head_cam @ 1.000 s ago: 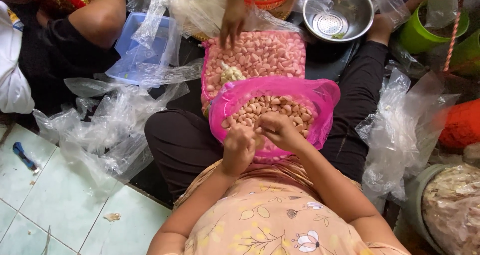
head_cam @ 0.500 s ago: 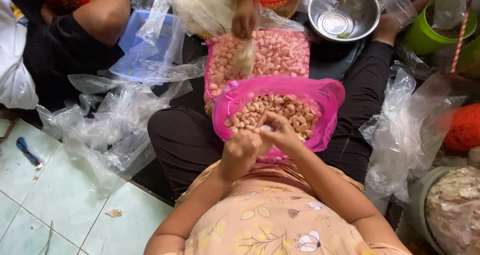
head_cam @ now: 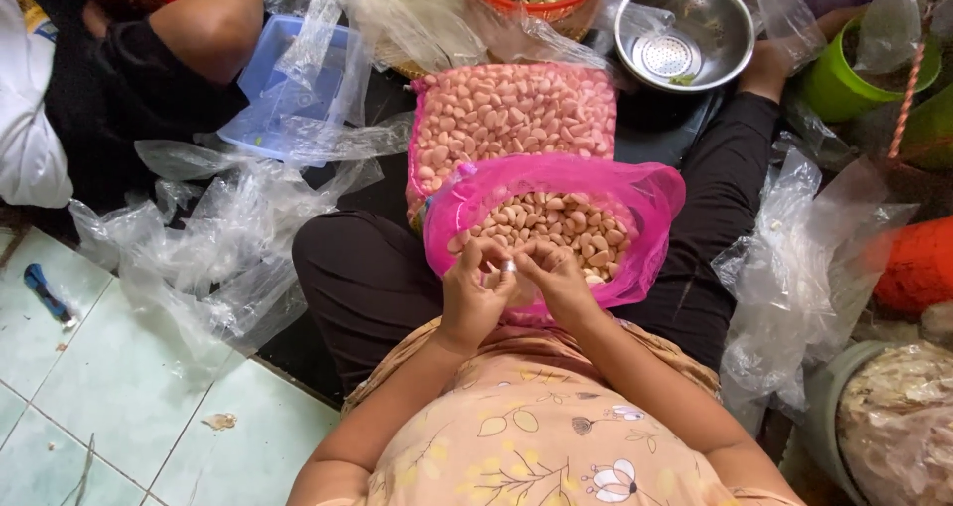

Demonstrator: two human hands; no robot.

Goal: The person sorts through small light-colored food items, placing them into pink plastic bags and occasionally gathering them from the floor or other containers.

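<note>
Over the near rim of a pink net bag [head_cam: 645, 208] of peeled garlic cloves [head_cam: 541, 223] on the lap, the left hand [head_cam: 475, 297] and right hand [head_cam: 558, 280] pinched together around one clove [head_cam: 507, 266]; peeling cleanly likely meant short fingertip strokes above the bag.

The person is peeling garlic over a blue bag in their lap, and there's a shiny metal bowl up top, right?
Almost. The bag in the lap is pink, not blue; the head view shows this. Both the left hand and the right hand work together over its garlic cloves, and the shiny metal bowl does sit up top.
</note>
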